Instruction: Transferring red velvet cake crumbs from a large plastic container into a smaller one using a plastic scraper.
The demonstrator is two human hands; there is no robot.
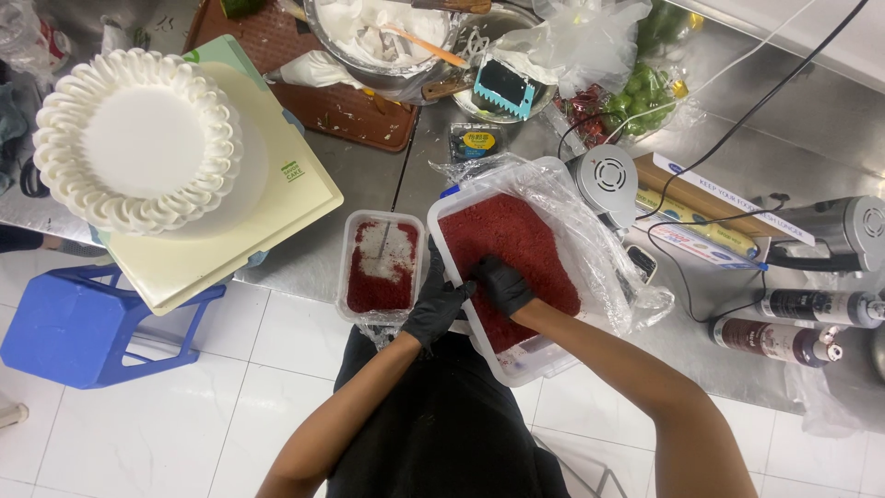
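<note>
The gloved right hand [502, 284] digs curled into red crumbs [507, 240] in the big tub [442, 242]; the left hand [435, 306] grips its near-left rim.

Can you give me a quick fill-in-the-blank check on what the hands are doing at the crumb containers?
1. Both hands wear ____ gloves.
2. The right hand is pressed into red crumbs inside the large clear rectangular plastic tub, which is lined with a ____ bag.
3. The left hand rests at that tub's ____ edge, beside the small clear plastic container.
4. The white frosted round cake sits on a pale ____ board.

Missing words: black; plastic; left; square
</note>
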